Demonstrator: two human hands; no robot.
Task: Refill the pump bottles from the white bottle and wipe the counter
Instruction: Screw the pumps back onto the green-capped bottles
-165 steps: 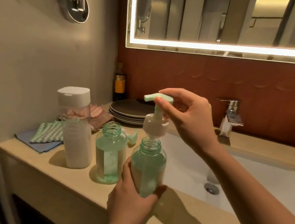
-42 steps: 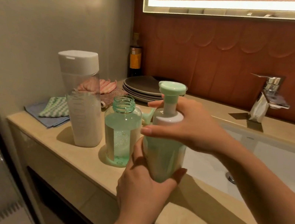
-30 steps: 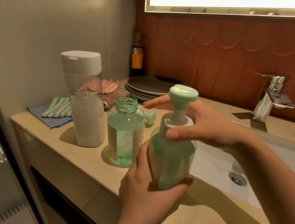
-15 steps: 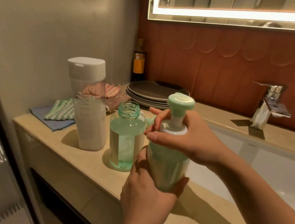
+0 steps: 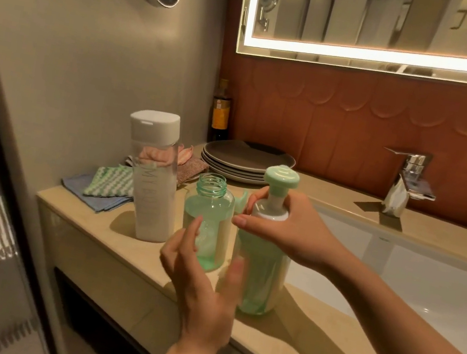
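Pump bottle (image 5: 263,274), green, upright on counter (image 5: 306,343) by the sink edge: right hand (image 5: 288,232) clamped round its white collar (image 5: 269,212), left hand (image 5: 202,283) spread apart just beside it; advisable: steady the body, twist collar snug without cross-threading.

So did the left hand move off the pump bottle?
Yes. The left hand has let go of the pump bottle and slid leftward, now open in front of the lidless bottle standing on the counter.

On the counter (image 5: 307,337) stand, left to right, refill bottle (image 5: 155,194), open bottle (image 5: 210,204), pump bottle (image 5: 263,274).
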